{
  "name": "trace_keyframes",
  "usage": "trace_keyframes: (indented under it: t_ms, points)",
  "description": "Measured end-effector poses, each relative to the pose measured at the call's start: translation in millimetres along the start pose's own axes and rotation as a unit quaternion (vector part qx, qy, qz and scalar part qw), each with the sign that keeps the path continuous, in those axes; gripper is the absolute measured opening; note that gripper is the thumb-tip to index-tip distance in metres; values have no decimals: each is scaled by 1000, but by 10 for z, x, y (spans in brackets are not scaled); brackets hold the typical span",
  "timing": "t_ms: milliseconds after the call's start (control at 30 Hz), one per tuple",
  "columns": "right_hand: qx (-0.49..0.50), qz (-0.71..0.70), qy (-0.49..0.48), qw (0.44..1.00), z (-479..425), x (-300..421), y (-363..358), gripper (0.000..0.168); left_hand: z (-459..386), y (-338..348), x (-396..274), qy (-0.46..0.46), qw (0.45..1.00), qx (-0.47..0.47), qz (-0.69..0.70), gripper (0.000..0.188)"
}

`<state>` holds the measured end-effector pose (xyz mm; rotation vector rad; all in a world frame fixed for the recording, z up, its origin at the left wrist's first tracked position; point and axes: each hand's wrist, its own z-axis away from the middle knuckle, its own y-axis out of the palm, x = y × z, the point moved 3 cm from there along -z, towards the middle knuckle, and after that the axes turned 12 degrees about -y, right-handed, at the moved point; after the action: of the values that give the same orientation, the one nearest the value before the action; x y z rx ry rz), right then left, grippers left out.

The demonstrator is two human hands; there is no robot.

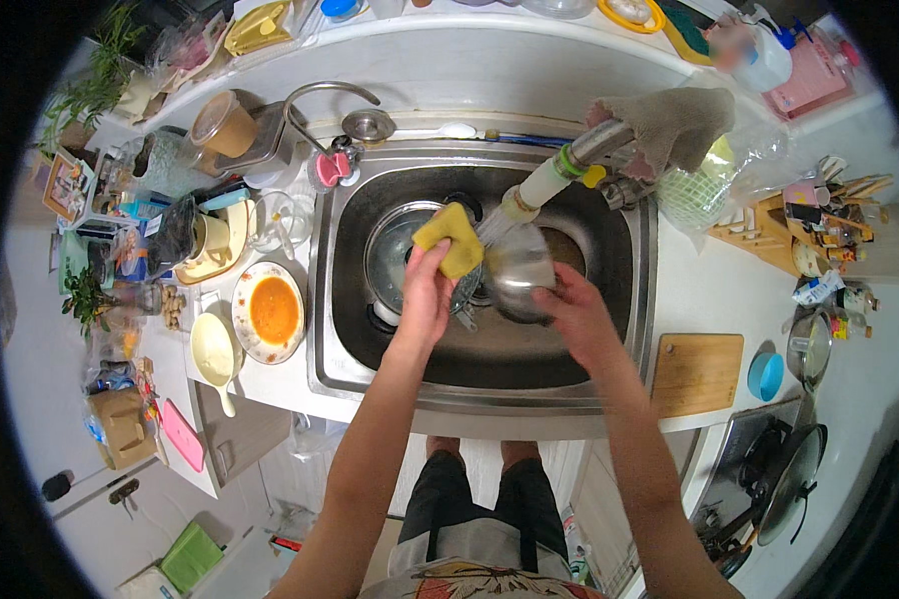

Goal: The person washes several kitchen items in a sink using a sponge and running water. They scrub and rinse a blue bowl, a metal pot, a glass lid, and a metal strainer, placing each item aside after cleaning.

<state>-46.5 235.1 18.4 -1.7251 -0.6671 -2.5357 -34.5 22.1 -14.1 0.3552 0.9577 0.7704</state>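
Note:
My left hand (428, 296) grips a yellow sponge (449, 238) above the sink. In my right hand (575, 313) is a stainless steel bowl (521, 275), blurred and tilted under the faucet (543, 183). Water sprays from the faucet's nozzle beside the bowl's upper edge. Below the sponge, a pot with dark handles (378, 247) and a glass lid sits in the left part of the stainless steel sink (449, 371). The sponge and my left hand hide part of that pot.
Left of the sink are a plate of orange sauce (273, 311), a cream pan (213, 348) and a glass jug (281, 221). At right lie a wooden cutting board (697, 374), a blue bowl (766, 376) and a stove (742, 457). A cloth (667, 123) hangs over the faucet.

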Motion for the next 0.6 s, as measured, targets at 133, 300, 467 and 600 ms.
trace_keyframes:
  t_ms: [133,300,467,600]
  points:
    - [-23,-14,-48,998,-158,-372,159,40,82,319,93,219,900,-10,-377,39]
    - [-27,30,-60,997,-90,-428,331,32,-117,372,194,344,730,-116,-579,33]
    - [-11,64,-74,995,91,-349,435,36,-455,251,68,97,937,-48,-331,30]
    - [-50,-18,-95,994,-209,-343,341,35,-138,450,197,354,728,-91,-579,30]
